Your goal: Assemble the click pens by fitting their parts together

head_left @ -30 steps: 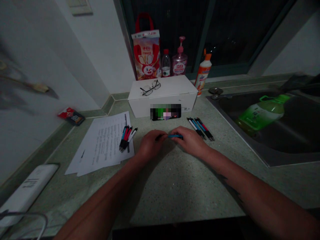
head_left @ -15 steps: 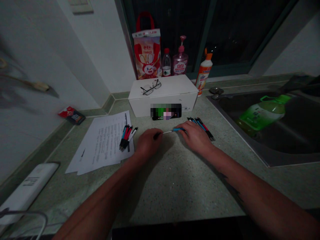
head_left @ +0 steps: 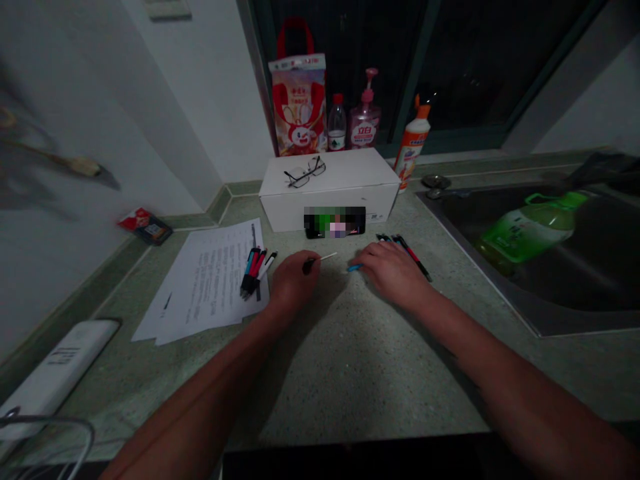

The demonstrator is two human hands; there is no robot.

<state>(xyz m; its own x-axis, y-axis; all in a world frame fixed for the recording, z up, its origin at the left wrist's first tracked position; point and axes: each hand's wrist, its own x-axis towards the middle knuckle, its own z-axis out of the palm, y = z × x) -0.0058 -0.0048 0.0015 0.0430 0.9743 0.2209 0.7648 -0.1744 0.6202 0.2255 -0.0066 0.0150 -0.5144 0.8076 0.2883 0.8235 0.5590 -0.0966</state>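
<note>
In the middle of the counter, my left hand is closed around the black part of a pen, and the thin white refill sticks out of it to the right. My right hand pinches a blue pen barrel, whose end points left. A gap separates the barrel from the refill. Several pens lie just behind and beside my right hand, partly covered by it. To the left of my left hand, more pens in blue, red, white and black rest on printed sheets.
A white box with glasses on top stands behind my hands, a phone leaning against it. Bottles and a red bag stand farther back. The sink at right holds a green jug. A white power strip lies at left.
The refill and the blue barrel, in line and meeting before, are now apart. My left hand has tilted the refill upward, and the barrel in my right hand now dips to the left.
</note>
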